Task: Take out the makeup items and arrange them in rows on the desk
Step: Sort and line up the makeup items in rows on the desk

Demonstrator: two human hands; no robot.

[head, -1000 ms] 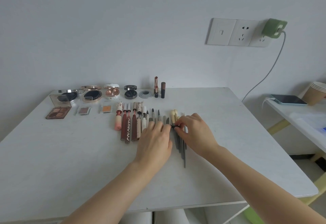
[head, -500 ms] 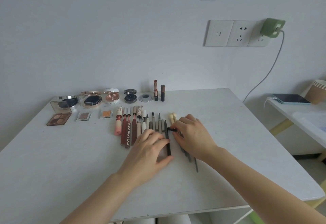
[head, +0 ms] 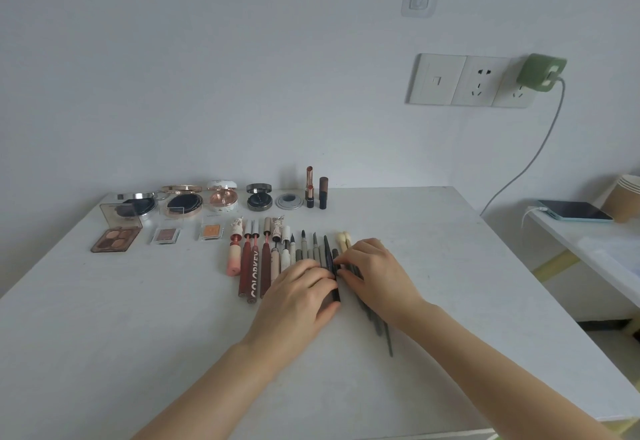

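Observation:
On the white desk (head: 138,335), my left hand (head: 298,297) and my right hand (head: 379,273) meet over a black pencil (head: 328,253) lying in the front row. The left holds its lower part between fingers and thumb. With its fingertips, the right pinches the pencil near its upper part. To the left of the pencil lie lip glosses (head: 252,266) and grey pens (head: 304,244). Thin dark brushes (head: 382,330) stick out from under my right hand, and cream sponge applicators (head: 343,240) lie just beyond it. Open compacts (head: 183,202), two lipsticks (head: 309,187) and an eyeshadow palette (head: 116,239) form the back rows.
A side table at the right carries a phone (head: 571,211) and stacked paper cups (head: 627,197). A green charger (head: 540,72) sits in the wall socket, with its cable hanging down to the phone. The desk's right edge is close to that table.
Both hands have shifted slightly left with the black pencil, which now lies close against the grey pens. The thin brushes are left angled under my right hand.

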